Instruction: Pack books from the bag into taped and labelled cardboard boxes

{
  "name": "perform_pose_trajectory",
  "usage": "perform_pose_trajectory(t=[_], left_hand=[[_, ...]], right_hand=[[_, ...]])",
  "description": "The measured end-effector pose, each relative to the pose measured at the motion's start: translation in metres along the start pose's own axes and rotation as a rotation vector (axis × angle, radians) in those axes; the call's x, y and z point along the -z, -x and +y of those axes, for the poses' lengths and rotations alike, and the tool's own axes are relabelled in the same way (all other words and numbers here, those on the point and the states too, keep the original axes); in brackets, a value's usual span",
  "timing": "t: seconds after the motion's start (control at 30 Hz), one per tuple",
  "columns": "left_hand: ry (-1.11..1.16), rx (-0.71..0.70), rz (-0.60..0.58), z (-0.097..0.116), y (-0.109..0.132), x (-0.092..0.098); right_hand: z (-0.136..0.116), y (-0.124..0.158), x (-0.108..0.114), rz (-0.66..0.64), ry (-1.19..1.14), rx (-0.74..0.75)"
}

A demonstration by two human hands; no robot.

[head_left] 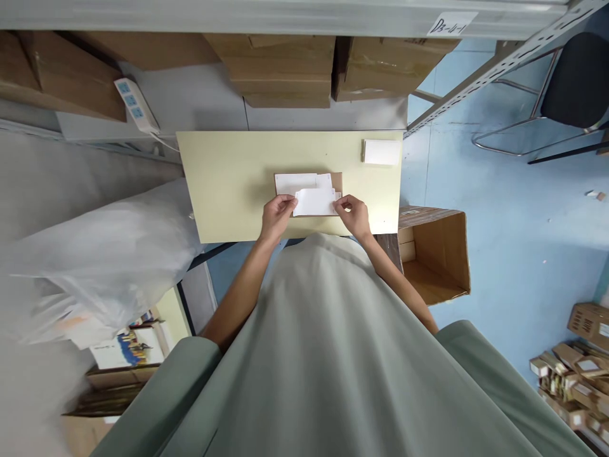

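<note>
A white paper sheet (314, 202) is stretched between my two hands, close to the table's near edge. My left hand (277, 216) pinches its left end between thumb and fingers. At the right end, my right hand (353, 214) grips it the same way. Beneath and just beyond the sheet lies a flat brown cardboard piece (337, 180), with more white papers (295, 183) on top of it. Part of the cardboard is hidden by the papers and the held sheet. A small stack of white cards (381, 152) rests at the table's far right corner.
The pale yellow table (228, 184) stands before a metal shelf (285, 16) with cardboard boxes (285, 70) and a power strip (136, 105). An open carton (435, 254) sits right of the table. A filled plastic bag (124, 247) bulges at the left.
</note>
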State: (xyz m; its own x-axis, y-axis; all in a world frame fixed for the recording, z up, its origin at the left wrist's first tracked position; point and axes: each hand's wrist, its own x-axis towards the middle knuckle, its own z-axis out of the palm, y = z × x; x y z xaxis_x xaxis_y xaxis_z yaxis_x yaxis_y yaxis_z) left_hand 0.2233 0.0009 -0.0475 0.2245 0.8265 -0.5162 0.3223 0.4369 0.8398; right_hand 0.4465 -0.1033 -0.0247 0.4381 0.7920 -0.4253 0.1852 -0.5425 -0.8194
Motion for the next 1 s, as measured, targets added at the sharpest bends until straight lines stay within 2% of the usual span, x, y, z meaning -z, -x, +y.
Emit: perform_pose_trajectory(t=[0.17,0.33,0.6,1.0], left_hand=[[-0.165,-0.008,0.129,-0.019,-0.025,-0.007],[-0.291,-0.036,0.211,-0.028,-0.046,-0.011],[-0.217,0.028,0.197,-0.037,-0.061,-0.013],[-0.259,0.010,0.235,-0.038,-0.061,-0.017]], right_hand=[[0.006,-0.012,-0.021,0.007,0.100,-0.035],[0.009,-0.026,-0.028,0.036,0.222,-0.078],[0.013,-0.032,-0.035,0.041,0.362,-0.072],[0.011,-0.037,-0.036,0.031,0.425,-0.114]])
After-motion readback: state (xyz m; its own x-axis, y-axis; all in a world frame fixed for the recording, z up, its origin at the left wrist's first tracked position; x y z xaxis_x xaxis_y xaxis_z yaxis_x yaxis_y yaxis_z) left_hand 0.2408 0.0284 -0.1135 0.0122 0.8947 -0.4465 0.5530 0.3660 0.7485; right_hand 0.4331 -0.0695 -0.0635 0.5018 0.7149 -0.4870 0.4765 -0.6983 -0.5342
